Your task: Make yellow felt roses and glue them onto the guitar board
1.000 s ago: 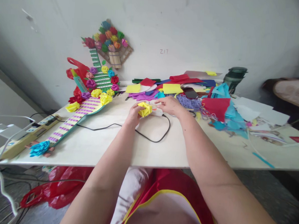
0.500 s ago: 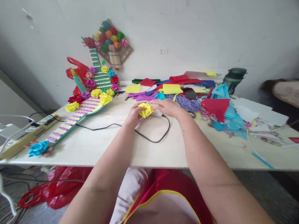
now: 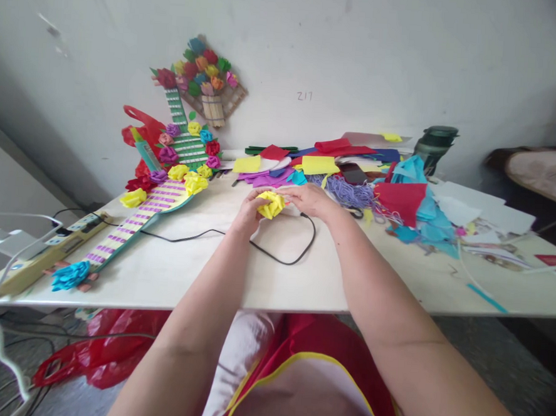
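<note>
My left hand (image 3: 246, 213) grips a crumpled yellow paper flower (image 3: 270, 204) just above the pale table (image 3: 217, 273). My right hand (image 3: 310, 199) meets the flower from the right, its fingers pinched against the flower's edge together with a small orange-tipped tool I cannot make out clearly. A black cord (image 3: 285, 249) loops across the table below both hands.
A striped craft board with paper flowers (image 3: 156, 200) lies at the left, and a flower bouquet craft (image 3: 205, 78) leans on the wall. Coloured paper scraps (image 3: 405, 197), purple yarn (image 3: 349, 190) and a dark green bottle (image 3: 435, 145) crowd the back right. A power strip (image 3: 76, 230) sits at the left edge.
My right hand has slid left from the white tool by the cord until its fingers touch the yellow flower. My left hand has stayed put with the flower.
</note>
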The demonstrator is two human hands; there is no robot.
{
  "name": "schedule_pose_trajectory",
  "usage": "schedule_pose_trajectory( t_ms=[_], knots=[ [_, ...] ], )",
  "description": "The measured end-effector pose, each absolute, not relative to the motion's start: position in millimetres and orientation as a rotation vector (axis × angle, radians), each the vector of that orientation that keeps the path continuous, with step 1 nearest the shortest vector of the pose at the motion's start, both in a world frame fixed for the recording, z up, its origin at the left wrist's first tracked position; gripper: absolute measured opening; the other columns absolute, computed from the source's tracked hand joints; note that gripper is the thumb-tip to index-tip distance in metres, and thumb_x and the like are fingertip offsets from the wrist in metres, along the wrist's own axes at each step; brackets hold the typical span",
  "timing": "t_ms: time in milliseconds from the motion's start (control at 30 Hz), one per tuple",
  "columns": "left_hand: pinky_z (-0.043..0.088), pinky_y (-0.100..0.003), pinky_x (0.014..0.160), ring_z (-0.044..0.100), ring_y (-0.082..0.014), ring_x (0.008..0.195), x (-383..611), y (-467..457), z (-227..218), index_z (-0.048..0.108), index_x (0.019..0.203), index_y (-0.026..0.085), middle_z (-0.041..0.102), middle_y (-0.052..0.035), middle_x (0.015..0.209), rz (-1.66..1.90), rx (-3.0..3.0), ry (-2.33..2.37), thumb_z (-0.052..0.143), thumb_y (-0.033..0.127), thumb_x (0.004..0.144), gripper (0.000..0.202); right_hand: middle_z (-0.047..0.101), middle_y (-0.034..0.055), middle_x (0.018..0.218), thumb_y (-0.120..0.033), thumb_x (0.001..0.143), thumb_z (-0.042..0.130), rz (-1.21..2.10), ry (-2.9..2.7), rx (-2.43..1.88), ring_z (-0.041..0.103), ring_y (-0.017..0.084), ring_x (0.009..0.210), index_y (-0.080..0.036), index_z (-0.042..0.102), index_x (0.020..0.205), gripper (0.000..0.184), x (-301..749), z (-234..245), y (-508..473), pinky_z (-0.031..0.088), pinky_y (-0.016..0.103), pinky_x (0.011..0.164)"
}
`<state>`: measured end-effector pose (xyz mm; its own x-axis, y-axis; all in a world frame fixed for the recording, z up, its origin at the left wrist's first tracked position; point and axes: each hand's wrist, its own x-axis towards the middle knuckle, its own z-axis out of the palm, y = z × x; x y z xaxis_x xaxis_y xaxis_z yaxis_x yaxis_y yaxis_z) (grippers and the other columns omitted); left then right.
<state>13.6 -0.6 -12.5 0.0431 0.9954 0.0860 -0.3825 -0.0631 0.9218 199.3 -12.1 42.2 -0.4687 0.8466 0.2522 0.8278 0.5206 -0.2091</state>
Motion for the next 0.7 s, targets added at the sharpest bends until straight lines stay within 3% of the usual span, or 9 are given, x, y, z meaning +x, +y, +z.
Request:
schedule_pose_trajectory(
  t_ms=[233,533,700],
  knots=[
    [0.046,-0.026,0.051,0.062,-0.0166,0.062,13.5,-0.9,-11.1,0.061,0.085,0.021,0.066,0.0005,0.072,1.390,1.002,0.848,0.066,0.015,0.053,0.034,0.067,-0.0024,0.135,-0.029,0.098,0.048,0.011,-2.419,-1.425,0.064,0.022,0.121,-0.040,0.057,0.139,0.044,197.1,41.0,-12.7,0.049,0.033,0.100],
    [0.047,-0.027,0.053,0.063,-0.0176,0.065,13.4,-1.3,-11.9,0.066,0.089,0.022,0.067,0.0000,0.074,1.397,1.041,0.854,0.067,0.017,0.054,0.035,0.071,0.0044,0.129,-0.032,0.098,0.047,-0.114,-2.454,-1.430,0.068,0.027,0.113,-0.035,0.058,0.141,0.045,196.4,46.1,-19.4,0.050,0.037,0.094],
    [0.045,-0.027,0.052,0.062,-0.0176,0.064,13.3,-1.7,-11.8,0.067,0.088,0.022,0.067,-0.0006,0.072,1.394,1.052,0.864,0.067,0.017,0.054,0.034,0.070,0.0029,0.131,-0.030,0.099,0.045,-0.109,-2.472,-1.393,0.068,0.026,0.113,-0.036,0.057,0.142,0.045,196.9,45.3,-18.9,0.050,0.036,0.093]
  ],
)
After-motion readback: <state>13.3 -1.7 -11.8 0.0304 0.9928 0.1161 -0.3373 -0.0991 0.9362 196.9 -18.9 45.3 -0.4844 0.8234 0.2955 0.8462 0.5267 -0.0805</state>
